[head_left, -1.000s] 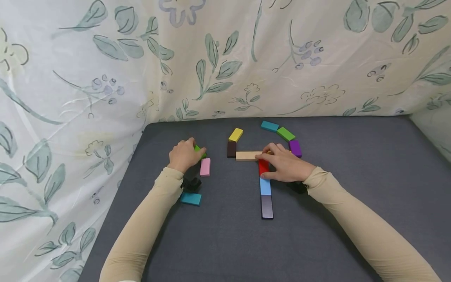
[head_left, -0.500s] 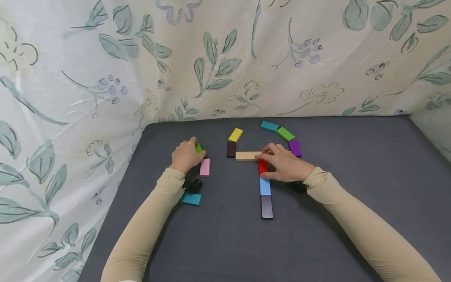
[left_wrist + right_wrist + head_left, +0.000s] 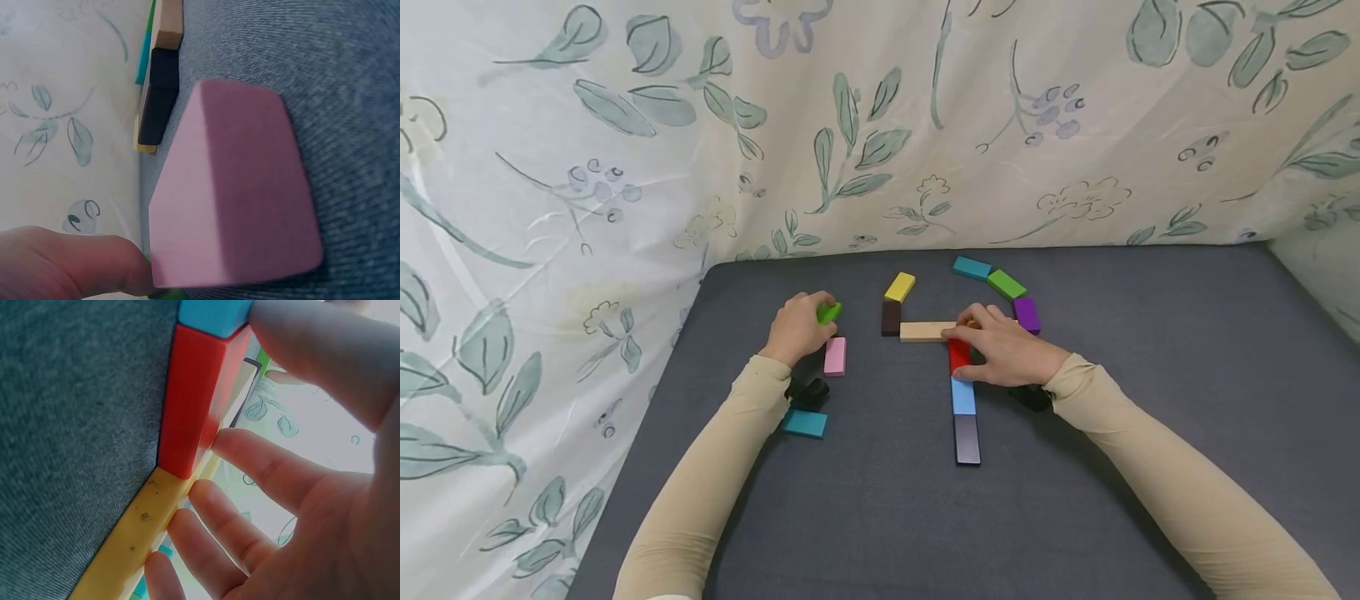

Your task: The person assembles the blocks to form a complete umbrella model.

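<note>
At the left, my left hand (image 3: pixel 799 327) pinches a green block (image 3: pixel 829 313) between thumb and fingers. A pink block (image 3: pixel 835 357) lies just below that hand and looms large in the left wrist view, where the thumb (image 3: pixel 94 262) shows beside it. My right hand (image 3: pixel 1009 346) rests over a red block (image 3: pixel 958 354) and a plain wooden block (image 3: pixel 923 332). Its fingertips touch the tops of these, with the thumb by the light blue block (image 3: pixel 963 397). In the right wrist view its fingers are spread and lightly bent. Part of the wooden bar is hidden under the hand.
A grey block (image 3: pixel 967 439) continues the column downward. Dark brown (image 3: pixel 891 318) and yellow (image 3: pixel 899 287) blocks stand left of the bar; purple (image 3: pixel 1026 315), green (image 3: pixel 1006 284) and blue (image 3: pixel 972 267) ones curve at right. A teal block (image 3: pixel 805 423) lies beside the left forearm.
The green block has turned in my left hand's fingers, and more of its face shows now. My right hand stays in place over the red and wooden blocks.
</note>
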